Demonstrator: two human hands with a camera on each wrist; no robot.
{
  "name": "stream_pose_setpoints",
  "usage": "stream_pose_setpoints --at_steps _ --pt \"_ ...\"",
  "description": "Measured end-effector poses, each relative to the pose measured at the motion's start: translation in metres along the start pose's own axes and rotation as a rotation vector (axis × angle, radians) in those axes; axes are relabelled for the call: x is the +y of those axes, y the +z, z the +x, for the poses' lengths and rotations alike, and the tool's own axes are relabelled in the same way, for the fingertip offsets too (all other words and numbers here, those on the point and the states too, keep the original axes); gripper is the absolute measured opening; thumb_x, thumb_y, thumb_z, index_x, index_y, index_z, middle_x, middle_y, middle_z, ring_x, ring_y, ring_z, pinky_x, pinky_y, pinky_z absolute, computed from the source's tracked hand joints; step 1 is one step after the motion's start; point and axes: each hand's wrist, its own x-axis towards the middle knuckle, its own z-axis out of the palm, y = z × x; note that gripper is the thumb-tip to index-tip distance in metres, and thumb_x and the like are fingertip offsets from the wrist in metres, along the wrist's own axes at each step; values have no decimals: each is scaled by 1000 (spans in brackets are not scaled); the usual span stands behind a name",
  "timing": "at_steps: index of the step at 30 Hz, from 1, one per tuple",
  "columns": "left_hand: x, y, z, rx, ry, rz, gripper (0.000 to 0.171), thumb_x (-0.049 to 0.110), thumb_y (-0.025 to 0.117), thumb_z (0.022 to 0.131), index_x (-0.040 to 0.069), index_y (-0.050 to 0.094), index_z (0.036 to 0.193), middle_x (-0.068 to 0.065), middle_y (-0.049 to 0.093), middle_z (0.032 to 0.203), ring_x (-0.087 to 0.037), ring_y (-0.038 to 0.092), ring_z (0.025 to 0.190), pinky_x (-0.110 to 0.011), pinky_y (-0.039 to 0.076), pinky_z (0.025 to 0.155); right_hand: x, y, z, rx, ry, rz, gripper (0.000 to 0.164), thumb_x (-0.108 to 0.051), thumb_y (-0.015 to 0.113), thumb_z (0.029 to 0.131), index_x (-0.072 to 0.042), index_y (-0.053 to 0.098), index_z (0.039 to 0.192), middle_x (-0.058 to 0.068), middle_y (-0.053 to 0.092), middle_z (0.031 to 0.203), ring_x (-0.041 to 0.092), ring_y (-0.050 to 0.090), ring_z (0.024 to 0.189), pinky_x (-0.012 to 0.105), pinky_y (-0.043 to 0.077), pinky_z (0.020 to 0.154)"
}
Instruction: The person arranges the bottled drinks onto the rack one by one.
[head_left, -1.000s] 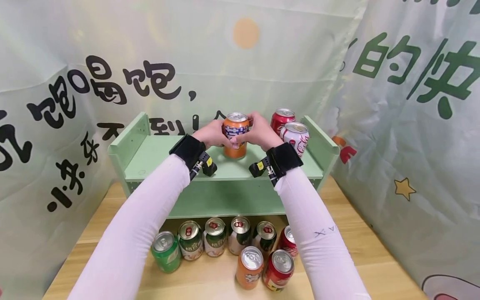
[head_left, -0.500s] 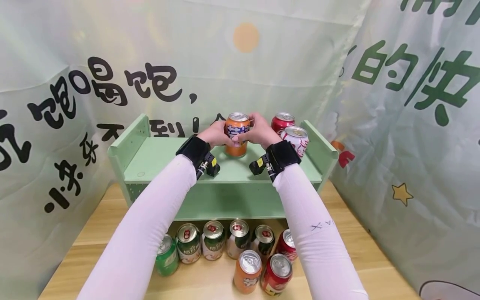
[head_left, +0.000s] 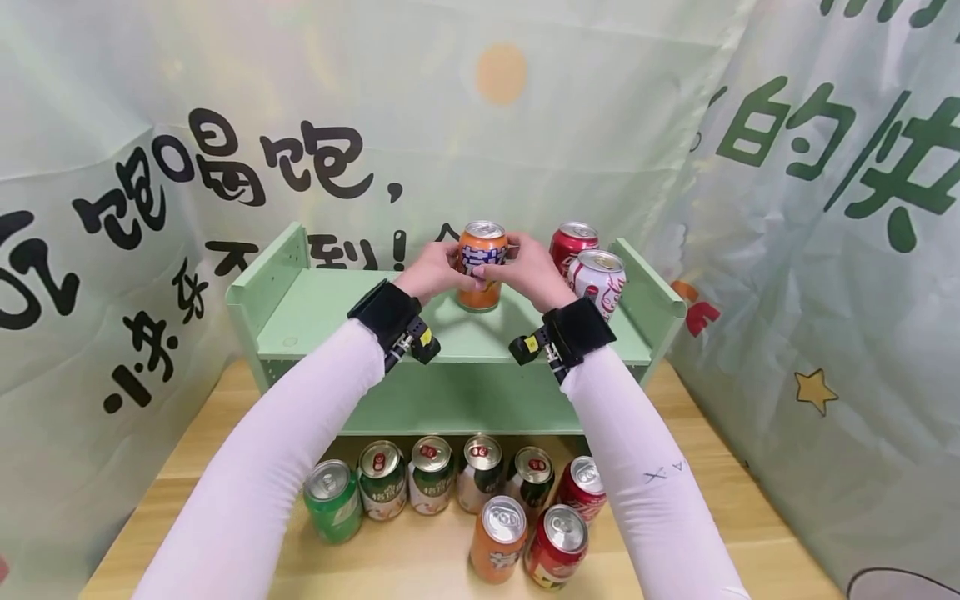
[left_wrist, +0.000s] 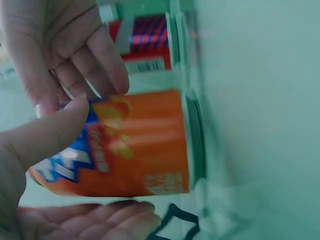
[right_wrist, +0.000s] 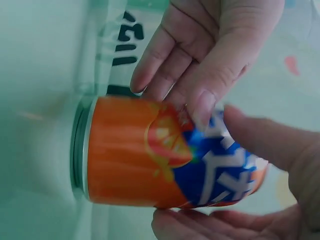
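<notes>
An orange soda can (head_left: 478,298) stands upright on the top board of a green shelf (head_left: 352,308), its blue-and-white lettering facing me. From the left side my left hand (head_left: 435,271) holds it, and my right hand (head_left: 528,271) holds it from the right. Both thumbs meet on the front of the can; the fingers reach around its sides. In the left wrist view the orange can (left_wrist: 145,145) has its base right at the board. The right wrist view shows the left thumb and right thumb (right_wrist: 265,140) close together over the label.
Right of the hands on the shelf stand a red can (head_left: 572,243) and a white cola can (head_left: 600,287). Below, on the wooden table (head_left: 720,500), are a green can (head_left: 333,508), several dark-green-and-white cans, another orange can (head_left: 497,550) and red cans. Printed cloth hangs behind.
The head view has shifted slightly. Both hands keep hold of the orange can, which stays at about the same spot on the shelf; the fingers have adjusted a little.
</notes>
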Motion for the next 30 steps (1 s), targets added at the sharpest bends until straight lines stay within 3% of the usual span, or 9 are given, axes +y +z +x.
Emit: stream_pose_setpoints --at_steps 6,10,14,22,26,30 --pt "-1 -4 -32 90 55 200 81 19 77 79 -1 33 144 -22 43 142 -31 45 129 -42 38 108 -1 3 -30 126 -69 -82 76 -36 67 87 0 30 143 20 45 140 30 54 120 43 49 95" --pt "-7 -4 -54 71 110 213 85 23 75 81 -1 27 146 -21 39 145 -31 43 131 -41 38 108 -3 7 -47 147 -143 -130 72 -35 65 89 0 32 142 21 45 140 32 57 116 43 51 92" --pt "-16 -2 -67 36 128 157 81 21 73 83 0 27 147 -20 40 145 -31 42 132 -39 39 108 -5 9 -59 133 -175 -131 71 -35 66 89 0 34 141 20 46 139 31 58 114 41 53 89" --pt "-33 15 -98 -113 132 -91 77 13 73 81 1 32 145 -17 45 143 -27 46 129 -39 41 105 4 17 -91 172 -229 -120 73 -33 67 88 -2 31 143 20 47 139 31 59 113 42 53 89" --pt "-44 25 -114 -156 142 -87 77 15 74 81 2 33 144 -15 46 142 -29 46 129 -38 40 106 16 26 -110 204 -285 -53 64 -26 68 88 -1 38 138 19 56 129 28 63 105 37 54 88" --pt "-56 33 -126 -159 160 -79 75 16 75 81 3 35 144 -15 46 142 -31 46 129 -38 39 106 28 37 -128 177 -310 2 60 -22 68 88 0 41 136 19 57 126 26 64 104 34 53 90"
